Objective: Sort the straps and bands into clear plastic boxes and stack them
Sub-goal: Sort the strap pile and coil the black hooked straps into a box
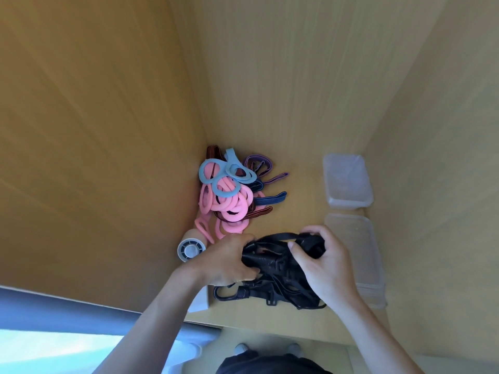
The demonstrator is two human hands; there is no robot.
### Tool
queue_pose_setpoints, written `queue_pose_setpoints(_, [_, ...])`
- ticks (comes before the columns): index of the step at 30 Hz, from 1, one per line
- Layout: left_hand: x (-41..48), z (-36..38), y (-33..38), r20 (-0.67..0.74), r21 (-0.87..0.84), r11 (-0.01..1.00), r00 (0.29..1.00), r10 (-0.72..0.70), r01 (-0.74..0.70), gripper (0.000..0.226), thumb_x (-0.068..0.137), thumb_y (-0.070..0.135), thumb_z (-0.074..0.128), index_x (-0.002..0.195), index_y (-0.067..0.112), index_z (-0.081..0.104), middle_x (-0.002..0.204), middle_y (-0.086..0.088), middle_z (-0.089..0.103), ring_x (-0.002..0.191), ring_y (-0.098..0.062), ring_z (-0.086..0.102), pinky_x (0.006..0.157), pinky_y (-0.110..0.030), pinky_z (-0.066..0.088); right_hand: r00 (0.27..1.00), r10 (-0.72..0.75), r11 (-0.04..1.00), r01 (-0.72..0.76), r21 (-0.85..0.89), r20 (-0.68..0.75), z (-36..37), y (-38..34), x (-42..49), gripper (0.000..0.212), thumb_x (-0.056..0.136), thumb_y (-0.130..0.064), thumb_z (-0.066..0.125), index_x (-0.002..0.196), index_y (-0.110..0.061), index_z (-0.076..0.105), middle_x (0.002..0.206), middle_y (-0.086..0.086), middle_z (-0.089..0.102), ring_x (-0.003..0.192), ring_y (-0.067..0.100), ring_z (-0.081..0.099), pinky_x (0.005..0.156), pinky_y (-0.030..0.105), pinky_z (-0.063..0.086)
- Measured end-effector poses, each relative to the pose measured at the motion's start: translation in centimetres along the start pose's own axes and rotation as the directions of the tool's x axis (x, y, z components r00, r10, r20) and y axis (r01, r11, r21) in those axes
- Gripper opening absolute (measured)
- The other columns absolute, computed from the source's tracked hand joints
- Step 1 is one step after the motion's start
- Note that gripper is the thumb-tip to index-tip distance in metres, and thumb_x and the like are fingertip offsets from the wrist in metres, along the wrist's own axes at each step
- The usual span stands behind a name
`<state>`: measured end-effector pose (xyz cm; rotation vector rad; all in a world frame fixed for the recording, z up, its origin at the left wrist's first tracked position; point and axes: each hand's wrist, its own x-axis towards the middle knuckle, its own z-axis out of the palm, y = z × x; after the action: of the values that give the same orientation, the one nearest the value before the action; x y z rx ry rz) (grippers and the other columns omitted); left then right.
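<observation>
The left hand is curling its fingers round the left end of a tangled bundle of black straps. The right hand is clamping thumb and fingers on the bundle's top right loop. Its loose ends are trailing on the tabletop. Pink and blue bands are lying beyond the left hand. A near clear box is sitting just right of the right hand, a far clear box beyond it.

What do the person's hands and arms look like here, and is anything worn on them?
Both arms are bare down to the lower edge of the picture; no sleeve shows. The left hand and the right hand wear no gloves. No ring, watch or bracelet is visible on either.
</observation>
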<state>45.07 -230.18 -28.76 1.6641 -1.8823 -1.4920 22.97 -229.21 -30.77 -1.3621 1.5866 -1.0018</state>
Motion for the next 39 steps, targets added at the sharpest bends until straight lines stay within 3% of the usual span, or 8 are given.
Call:
queue_pose_setpoints(4, [0.1, 0.7, -1.1, -0.039, 0.197, 0.98, 0.999, -0.003, 0.011, 0.026, 0.07, 0.031, 0.072, 0.089, 0.037, 0.056, 0.074, 0.019, 0.064, 0.068, -0.002, 0.059, 0.062, -0.019, 0.049, 0.998, 0.033, 0.978, -0.021, -0.21, 0.053, 0.1, 1.8, -1.0, 0.026, 0.084, -0.046, 0.071, 0.103, -0.04, 0.056, 0.072, -0.011, 0.063, 0.052, 0.005, 0.055, 0.049, 0.019, 0.042])
queue_pose_setpoints(8, [0.6, 2.3, -2.3, -0.147, 0.458, 0.889, 0.987, 0.058, 0.015, 0.042, 0.079, 0.037, 0.069, 0.119, 0.037, 0.056, 0.11, 0.014, 0.058, 0.113, -0.014, 0.05, 0.097, -0.031, 0.044, 0.993, 0.063, 0.819, 0.004, -0.573, 0.097, 0.9, 3.0, -1.1, 0.033, 0.093, -0.05, 0.056, 0.116, -0.028, 0.058, 0.107, -0.01, 0.057, 0.086, 0.014, 0.061, 0.071, 0.03, 0.052])
queue_pose_setpoints(11, [0.5, 3.9, -3.2, -0.149, 0.576, 0.815, 0.988, 0.03, 0.062, 0.065, 0.081, 0.044, 0.067, 0.14, 0.029, 0.044, 0.136, 0.005, 0.039, 0.131, -0.017, 0.031, 0.111, -0.03, 0.029, 0.991, 0.048, 0.672, 0.059, -0.738, 0.122, 1.7, 3.2, -1.2, 0.041, 0.093, -0.05, 0.051, 0.118, -0.019, 0.059, 0.109, -0.003, 0.049, 0.102, 0.02, 0.053, 0.083, 0.032, 0.051])
queue_pose_setpoints(17, [0.3, 6.9, -3.2, -0.174, 0.567, 0.822, 0.967, 0.186, -0.056, 0.084, 0.076, 0.054, 0.051, 0.151, 0.028, 0.023, 0.161, 0.004, 0.007, 0.149, -0.013, -0.001, 0.125, -0.039, 0.003, 0.967, -0.163, 0.63, 0.256, -0.733, 0.198, 1.9, 2.0, -1.9, 0.055, 0.076, -0.02, 0.063, 0.13, -0.016, 0.055, 0.126, 0.003, 0.051, 0.119, 0.027, 0.049, 0.101, 0.042, 0.046])
queue_pose_setpoints(20, [1.1, 8.2, -4.0, -0.182, 0.619, 0.785, 0.965, 0.187, -0.035, 0.087, 0.079, 0.055, 0.048, 0.156, 0.027, 0.016, 0.165, -0.001, 0.008, 0.153, -0.018, -0.004, 0.125, -0.04, -0.008, 0.943, -0.15, 0.653, 0.32, -0.687, 0.297, 2.1, 2.2, -2.0, 0.061, 0.08, -0.028, 0.036, 0.139, -0.021, 0.048, 0.141, -0.002, 0.043, 0.135, 0.022, 0.037, 0.115, 0.043, 0.033])
queue_pose_setpoints(25, [1.9, 8.3, -5.0, -0.221, 0.642, 0.766, 0.953, 0.209, -0.02, 0.083, 0.077, 0.053, 0.049, 0.153, 0.024, 0.032, 0.156, -0.003, 0.037, 0.15, -0.025, 0.019, 0.126, -0.045, 0.004, 0.921, 0.028, 0.542, 0.312, -0.781, 0.388, 2.9, 4.6, -1.5, 0.07, 0.091, -0.048, 0.003, 0.146, -0.026, 0.041, 0.156, -0.005, 0.033, 0.143, 0.018, 0.03, 0.121, 0.043, 0.019])
queue_pose_setpoints(30, [2.0, 8.4, -5.3, -0.253, 0.652, 0.758, 0.934, 0.253, -0.029, 0.078, 0.071, 0.052, 0.055, 0.143, 0.022, 0.05, 0.125, 0.003, 0.062, 0.119, -0.026, 0.052, 0.118, -0.051, 0.027, 0.932, 0.066, 0.535, 0.269, -0.801, 0.357, 3.2, 5.2, -1.5, 0.063, 0.095, -0.047, 0.006, 0.134, -0.028, 0.051, 0.144, -0.006, 0.046, 0.128, 0.018, 0.046, 0.105, 0.039, 0.038])
queue_pose_setpoints(39, [1.5, 7.8, -4.8, -0.235, 0.657, 0.754, 0.949, 0.21, -0.004, 0.088, 0.074, 0.057, 0.046, 0.154, 0.027, 0.028, 0.14, 0.004, 0.046, 0.133, -0.02, 0.036, 0.122, -0.042, 0.015, 0.919, 0.148, 0.669, 0.178, -0.722, 0.365, 2.7, 2.7, 0.5, 0.051, 0.096, -0.041, 0.033, 0.145, -0.027, 0.039, 0.152, -0.008, 0.035, 0.141, 0.016, 0.032, 0.119, 0.039, 0.021])
